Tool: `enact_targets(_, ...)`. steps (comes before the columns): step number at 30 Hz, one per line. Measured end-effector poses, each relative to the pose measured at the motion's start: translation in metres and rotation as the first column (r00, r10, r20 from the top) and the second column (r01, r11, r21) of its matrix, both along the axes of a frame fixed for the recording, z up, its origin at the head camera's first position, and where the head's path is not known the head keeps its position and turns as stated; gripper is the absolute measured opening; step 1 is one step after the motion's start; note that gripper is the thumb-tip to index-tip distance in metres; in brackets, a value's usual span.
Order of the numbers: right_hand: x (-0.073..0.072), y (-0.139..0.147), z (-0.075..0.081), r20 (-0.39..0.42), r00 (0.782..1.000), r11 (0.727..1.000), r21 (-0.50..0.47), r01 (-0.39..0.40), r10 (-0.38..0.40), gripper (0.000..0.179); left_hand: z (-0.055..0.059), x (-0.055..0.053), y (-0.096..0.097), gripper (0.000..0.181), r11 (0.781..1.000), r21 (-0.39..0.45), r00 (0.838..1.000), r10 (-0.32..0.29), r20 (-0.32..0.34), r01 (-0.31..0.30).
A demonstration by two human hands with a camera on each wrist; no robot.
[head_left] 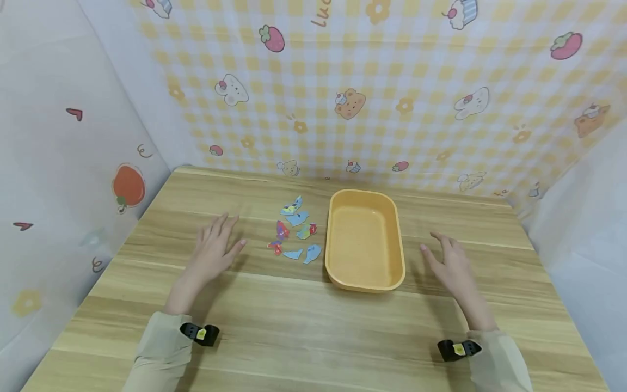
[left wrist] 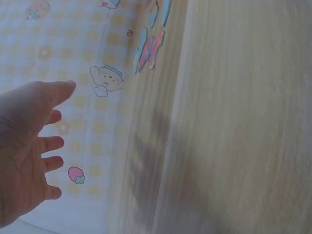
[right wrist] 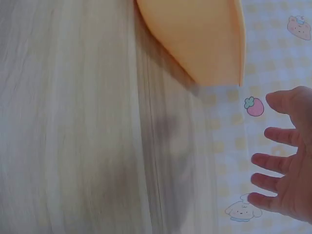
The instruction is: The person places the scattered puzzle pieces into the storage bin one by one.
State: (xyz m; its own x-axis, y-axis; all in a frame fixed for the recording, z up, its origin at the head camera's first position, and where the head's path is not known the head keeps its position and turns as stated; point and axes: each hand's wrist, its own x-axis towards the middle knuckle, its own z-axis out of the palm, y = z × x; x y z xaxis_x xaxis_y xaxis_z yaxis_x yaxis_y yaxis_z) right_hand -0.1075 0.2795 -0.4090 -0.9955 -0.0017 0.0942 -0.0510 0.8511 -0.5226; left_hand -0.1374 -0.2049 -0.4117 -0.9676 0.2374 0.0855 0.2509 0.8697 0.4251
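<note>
Several small torn-looking paper pieces (head_left: 296,219), mostly light blue with some red, purple and yellow-green, lie in a loose cluster left of centre on the table. My left hand (head_left: 214,251) hovers to the left of them, fingers spread and nothing held. In the left wrist view, a few of the pieces (left wrist: 151,48) show at the top. A rectangular orange-yellow plastic tub (head_left: 364,247) with rounded corners stands just right of the pieces; nothing lies inside it. To the tub's right is my right hand (head_left: 452,267), its fingers loosely extended and holding nothing.
The wood-grain table (head_left: 294,337) reaches to a yellow checked cloth backdrop (head_left: 313,125) with cartoon prints behind it. White cloth walls (head_left: 63,163) stand at both sides. Each sleeve carries a small black camera (head_left: 210,335) at the wrist.
</note>
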Motion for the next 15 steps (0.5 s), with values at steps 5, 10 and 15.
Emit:
enact_targets(5, -0.0049, -0.0016, 0.0030, 0.100, 0.995, 0.991, -0.132, -0.010, 0.024, 0.057, 0.0026, -0.0004, 0.0049, 0.053, 0.996, 0.086, 1.000, 0.014, -0.022, -0.012)
enact_targets(10, -0.0081, -0.0046, 0.0033, 0.199, 0.980, 0.977, -0.210, 0.029, 0.013, 0.059, 0.0050, -0.0018, 0.0082, 0.048, 0.991, 0.129, 0.999, 0.041, 0.002, -0.041)
enact_targets(15, -0.0107, -0.0080, 0.0023, 0.247, 0.969, 0.965, -0.256, 0.066, -0.001, 0.060, 0.0078, -0.0055, 0.0100, 0.049, 0.976, 0.206, 0.994, 0.047, 0.095, -0.066)
